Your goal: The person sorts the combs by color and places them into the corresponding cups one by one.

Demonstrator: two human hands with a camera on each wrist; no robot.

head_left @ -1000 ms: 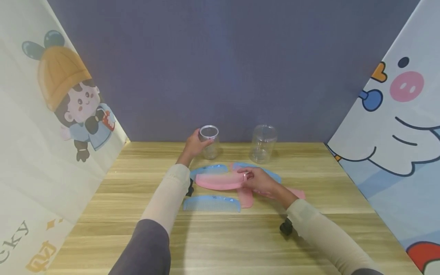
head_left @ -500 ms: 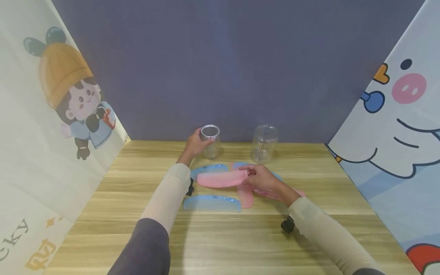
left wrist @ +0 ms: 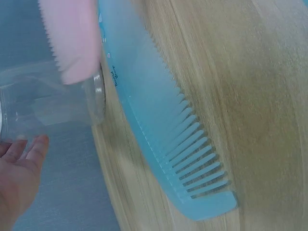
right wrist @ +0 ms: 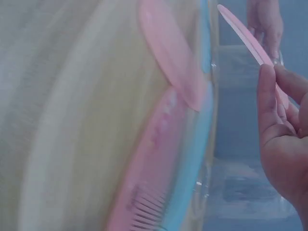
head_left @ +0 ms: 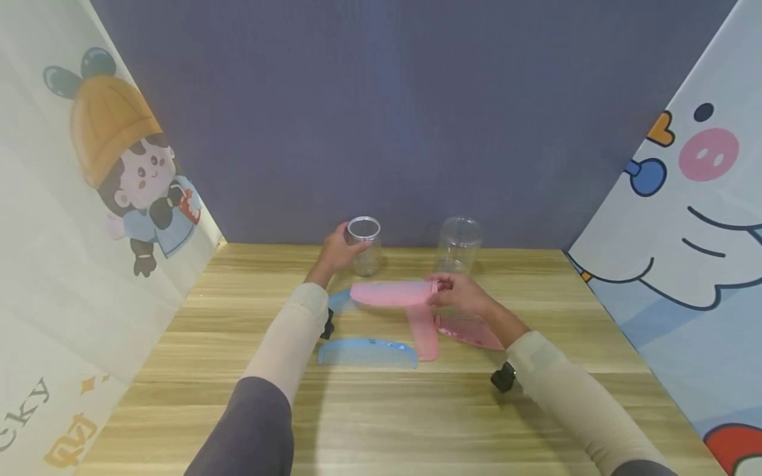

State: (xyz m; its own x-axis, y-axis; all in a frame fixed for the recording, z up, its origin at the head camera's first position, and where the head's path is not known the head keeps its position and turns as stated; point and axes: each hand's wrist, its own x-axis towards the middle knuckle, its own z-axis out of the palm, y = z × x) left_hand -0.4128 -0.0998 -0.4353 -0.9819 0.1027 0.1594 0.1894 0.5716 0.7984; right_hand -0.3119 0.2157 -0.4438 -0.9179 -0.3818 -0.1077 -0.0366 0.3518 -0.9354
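Note:
A pink comb is pinched by one end between the thumb and fingers of my right hand. It is raised above the combs on the table, its long side running left. My left hand holds a clear plastic jar near its open rim, thumb in front. The jar stands upright at the back. In the left wrist view, the pink comb overlaps the jar, and a blue comb lies below. The right wrist view shows the pinched pink comb nearly edge-on.
A second clear jar stands back right, partly behind my right hand. On the wooden table lie a blue comb in front, a pink comb and another pink comb at right. A dark wall rises behind.
My right hand has lifted the pink comb and carried it back and slightly right, toward the jars. My left hand has stayed on the left jar.

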